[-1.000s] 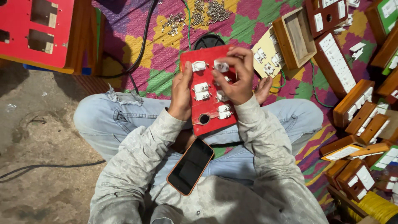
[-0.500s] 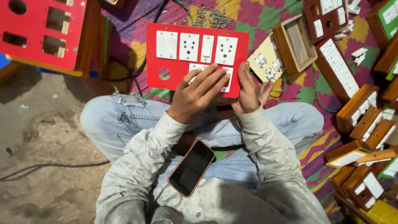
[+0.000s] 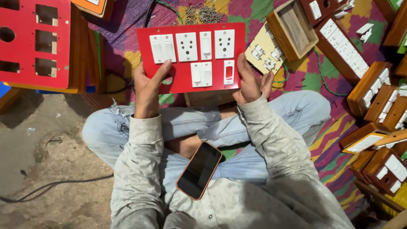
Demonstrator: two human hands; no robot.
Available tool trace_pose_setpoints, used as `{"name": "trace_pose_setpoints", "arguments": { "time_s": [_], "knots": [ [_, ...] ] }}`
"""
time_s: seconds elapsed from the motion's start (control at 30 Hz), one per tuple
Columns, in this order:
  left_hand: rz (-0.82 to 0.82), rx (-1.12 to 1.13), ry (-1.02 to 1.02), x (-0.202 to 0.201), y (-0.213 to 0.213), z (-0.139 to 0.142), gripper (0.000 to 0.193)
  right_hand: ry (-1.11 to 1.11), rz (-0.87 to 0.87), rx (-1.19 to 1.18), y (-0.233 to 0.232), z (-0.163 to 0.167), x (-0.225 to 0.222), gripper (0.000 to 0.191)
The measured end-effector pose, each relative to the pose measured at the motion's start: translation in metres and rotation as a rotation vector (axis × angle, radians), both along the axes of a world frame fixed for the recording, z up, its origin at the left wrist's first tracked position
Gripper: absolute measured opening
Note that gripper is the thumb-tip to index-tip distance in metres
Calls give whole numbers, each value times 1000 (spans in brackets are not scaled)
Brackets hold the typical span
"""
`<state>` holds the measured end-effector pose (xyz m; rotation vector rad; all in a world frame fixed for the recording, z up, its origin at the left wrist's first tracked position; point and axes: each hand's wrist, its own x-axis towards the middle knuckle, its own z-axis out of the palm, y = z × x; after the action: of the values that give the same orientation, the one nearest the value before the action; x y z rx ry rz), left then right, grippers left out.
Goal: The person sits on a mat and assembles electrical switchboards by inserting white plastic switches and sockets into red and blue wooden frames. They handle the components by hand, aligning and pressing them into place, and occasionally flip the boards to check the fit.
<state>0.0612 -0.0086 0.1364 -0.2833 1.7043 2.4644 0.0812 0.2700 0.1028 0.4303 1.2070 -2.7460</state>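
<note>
Red switch panel [image 3: 190, 57] with white switches [image 3: 186, 46]; multicoloured zigzag mat [image 3: 330, 135].

Phone [image 3: 199, 170] on lap (screen dark); screws [image 3: 203, 15].

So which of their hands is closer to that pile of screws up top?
Right. The right hand grips the red switch panel's edge, below the screws; the left hand holds the far side.

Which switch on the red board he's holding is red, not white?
The small switch in the bottom row of the red board, right beside the right hand. Its rocker is red; all the other switches and sockets are fully white.
</note>
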Motion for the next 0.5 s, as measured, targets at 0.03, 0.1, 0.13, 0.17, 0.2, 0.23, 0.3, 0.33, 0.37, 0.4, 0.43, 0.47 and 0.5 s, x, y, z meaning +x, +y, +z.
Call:
{"name": "trace_pose_setpoints", "arguments": {
  "time_s": [0.03,0.1,0.13,0.17,0.2,0.23,0.3,0.33,0.37,0.4,0.43,0.47,0.5],
  "knots": [
    [-1,20,23,0,1,-2,32,-7,31,30,0,3,2,59],
    [8,47,57,1,2,-5,28,30,129,233,2,11,4,62],
    [16,56,66,0,2,-5,28,48,175,336,3,14,6,65],
    [24,66,77,0,2,-5,28,32,163,334,2,16,5,65],
    [25,60,73,-1,2,-5,28,19,150,333,0,18,2,66],
    [29,54,68,0,2,-5,27,5,140,332,-1,20,1,66],
    [41,44,77,-1,3,-5,27,61,152,289,-3,23,-1,67],
    [48,40,89,-1,4,-6,26,88,160,268,-4,24,-1,67],
    [56,37,100,-1,5,-6,26,89,156,320,-4,25,-1,67],
    [62,12,91,-1,5,-7,25,89,152,371,-4,25,-1,67],
    [67,-14,80,0,5,-9,24,89,148,421,-4,25,-1,67],
    [71,-41,70,0,5,-12,23,120,154,478,-4,24,-1,64],
    [73,-16,55,0,5,-15,23,152,159,535,-4,23,-2,61]
  ]
}}
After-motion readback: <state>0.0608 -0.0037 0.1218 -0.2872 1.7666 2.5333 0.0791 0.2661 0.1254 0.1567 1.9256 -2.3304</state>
